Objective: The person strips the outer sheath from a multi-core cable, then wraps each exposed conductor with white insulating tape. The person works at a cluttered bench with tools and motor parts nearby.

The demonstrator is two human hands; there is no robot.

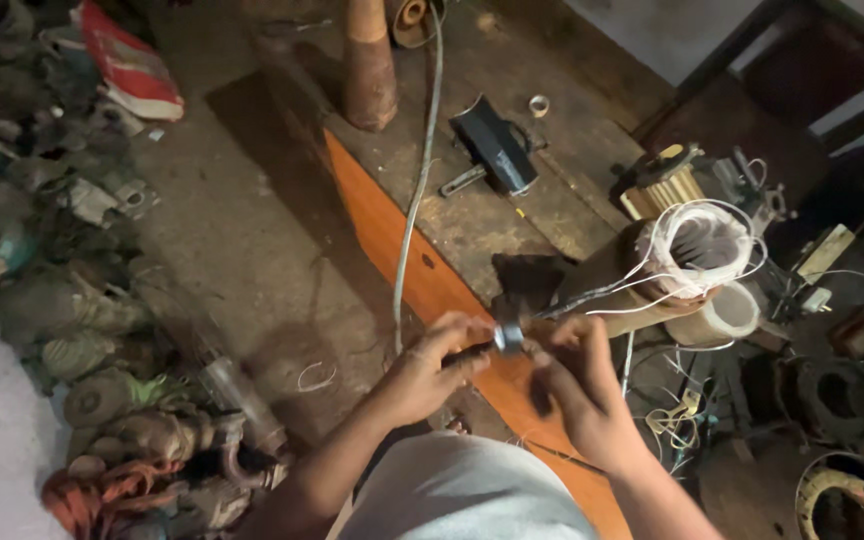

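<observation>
My left hand (pixel 430 372) and my right hand (pixel 580 385) meet over the front edge of a wooden workbench (pixel 452 215). Between their fingertips they hold a small round metal part (pixel 508 337) on a short dark shaft. Thin white wires run from near my right hand up to a round motor stator (pixel 694 248) wound with white wire, which lies on the bench to the right. A dark block (pixel 528 277) sits just behind the small part.
A black cylinder-shaped part (pixel 493 146) and a brown cone-shaped thing (pixel 368 70) lie farther back on the bench. A grey cable (pixel 416 190) hangs across it. Old motor parts and scrap (pixel 72 330) pile up on the floor at left; more coils and wires lie at right.
</observation>
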